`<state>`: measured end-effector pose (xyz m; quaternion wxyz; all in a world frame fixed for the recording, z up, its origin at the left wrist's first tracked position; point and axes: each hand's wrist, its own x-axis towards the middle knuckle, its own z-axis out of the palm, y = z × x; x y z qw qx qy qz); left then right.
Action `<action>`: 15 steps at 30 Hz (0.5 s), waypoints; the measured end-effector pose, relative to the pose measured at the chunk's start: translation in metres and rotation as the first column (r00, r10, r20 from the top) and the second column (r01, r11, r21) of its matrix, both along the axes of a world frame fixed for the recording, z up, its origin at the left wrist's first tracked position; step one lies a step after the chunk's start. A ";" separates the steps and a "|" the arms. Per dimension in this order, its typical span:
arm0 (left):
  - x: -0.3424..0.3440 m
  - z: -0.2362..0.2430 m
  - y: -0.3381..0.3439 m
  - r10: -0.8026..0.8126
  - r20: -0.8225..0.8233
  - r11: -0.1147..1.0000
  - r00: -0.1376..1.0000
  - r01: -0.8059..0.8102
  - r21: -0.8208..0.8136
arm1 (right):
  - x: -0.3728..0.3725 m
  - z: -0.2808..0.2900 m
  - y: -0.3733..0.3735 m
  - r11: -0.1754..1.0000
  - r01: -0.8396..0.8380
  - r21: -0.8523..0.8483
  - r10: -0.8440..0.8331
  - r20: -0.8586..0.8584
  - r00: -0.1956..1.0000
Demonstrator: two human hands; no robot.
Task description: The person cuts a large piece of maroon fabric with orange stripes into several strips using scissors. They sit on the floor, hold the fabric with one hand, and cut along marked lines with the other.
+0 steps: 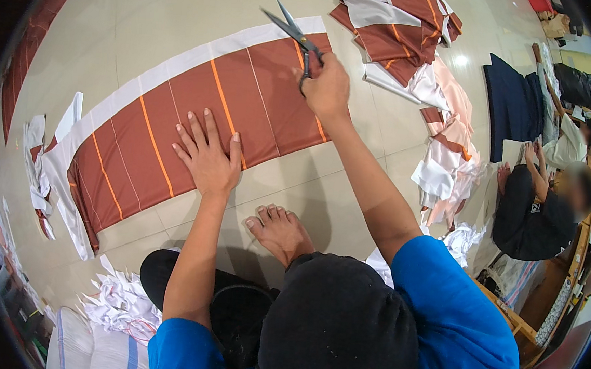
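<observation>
A long piece of brown fabric (190, 108) with orange and thin white stripes lies on the tiled floor in front of me. White cloth (174, 63) borders its far edge. My left hand (210, 154) rests on the brown fabric near its close edge, fingers spread and empty. Above the fabric's right end, my right hand (327, 84) grips a pair of scissors (301, 41) by the dark handles. The scissor blades are parted and point up and to the left, past the white border.
Striped brown and white cloth pieces (402, 27) lie at the far right, with peach and white scraps (450, 127) nearer. White scraps (119, 299) pile at lower left beside white sacks (99, 349). Another person (537, 208) sits on the right near dark folded cloth (512, 107). My bare foot (280, 235) is close to the fabric.
</observation>
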<state>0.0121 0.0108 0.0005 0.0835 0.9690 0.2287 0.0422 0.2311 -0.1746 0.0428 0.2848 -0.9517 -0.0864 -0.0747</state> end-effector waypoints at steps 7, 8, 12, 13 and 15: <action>0.003 -0.003 -0.002 -0.011 0.010 1.000 1.000 0.011 -0.011 | 0.004 -0.031 -0.037 0.991 -0.046 0.123 0.055 -0.074 0.996; 0.001 -0.004 -0.001 -0.007 -0.001 1.000 1.000 0.007 -0.009 | 0.008 -0.027 -0.034 0.985 -0.033 0.168 0.051 -0.103 0.993; -0.002 -0.004 0.003 -0.003 -0.007 1.000 1.000 0.003 0.003 | 0.060 0.020 -0.038 0.964 -0.054 0.261 0.030 0.096 0.995; 0.000 -0.004 0.001 -0.009 -0.001 1.000 1.000 0.009 -0.005 | 0.090 0.030 -0.052 0.979 -0.012 0.206 -0.028 0.189 0.982; -0.002 -0.003 0.003 -0.002 0.008 1.000 1.000 0.002 0.003 | 0.133 0.074 -0.074 0.985 0.036 0.170 -0.099 0.383 0.919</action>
